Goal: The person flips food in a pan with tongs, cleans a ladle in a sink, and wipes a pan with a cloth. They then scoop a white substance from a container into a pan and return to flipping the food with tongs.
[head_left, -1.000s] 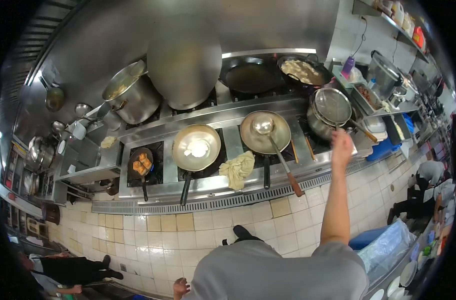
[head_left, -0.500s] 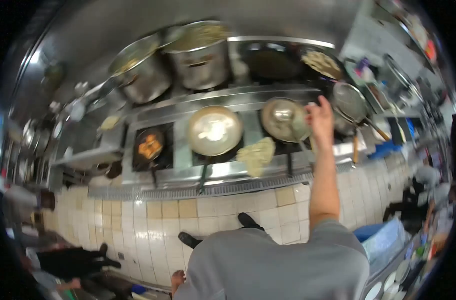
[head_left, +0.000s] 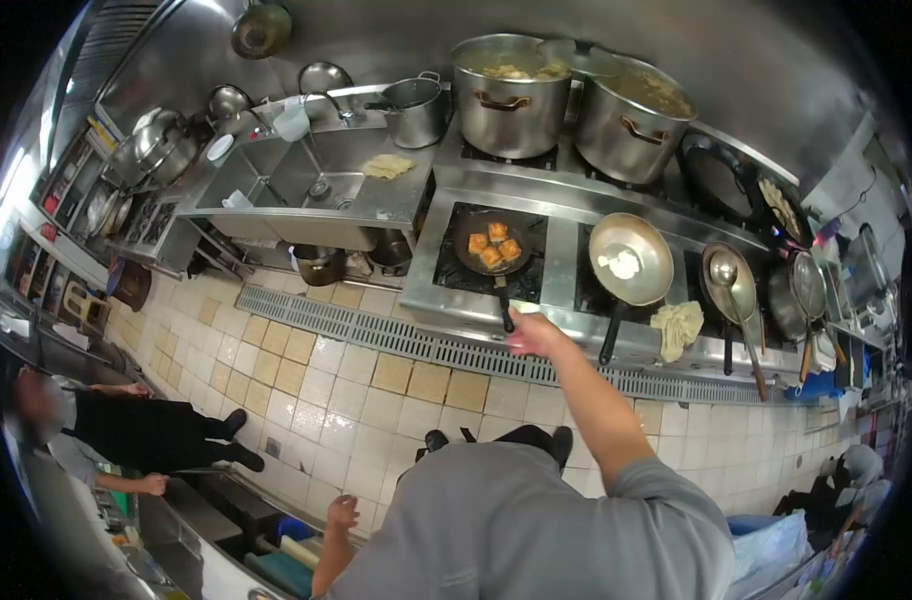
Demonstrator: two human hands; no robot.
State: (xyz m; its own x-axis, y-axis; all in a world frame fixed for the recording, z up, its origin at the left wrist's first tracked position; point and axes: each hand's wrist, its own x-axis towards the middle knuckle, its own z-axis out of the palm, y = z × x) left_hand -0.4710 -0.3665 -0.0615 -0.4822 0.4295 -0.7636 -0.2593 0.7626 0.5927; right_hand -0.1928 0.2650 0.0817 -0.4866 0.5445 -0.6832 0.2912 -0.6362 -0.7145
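My right hand [head_left: 538,334] reaches to the handle of a small black frying pan [head_left: 506,265], its thumb and fingers apart beside the handle's end. I cannot see a firm grip there. Several browned square pieces of food [head_left: 489,257] lie in that pan, on the left front burner. Low at my left side hangs my left hand [head_left: 343,512], empty, with loosely bent fingers. To the right, a wider pan [head_left: 631,235] holds something white. Farther right, a ladle [head_left: 724,268] rests in another pan [head_left: 744,300].
Two big stockpots [head_left: 511,110] stand on the back burners. A folded cloth [head_left: 676,328] hangs over the stove's front edge. Left of the stove is a steel sink [head_left: 321,175]. A floor grate [head_left: 376,335] runs along the front. Another person [head_left: 136,435] stands at the far left.
My view has turned left, bringing the sink into sight. My right hand has moved left, from beside the right-hand pan to the small pan's handle.
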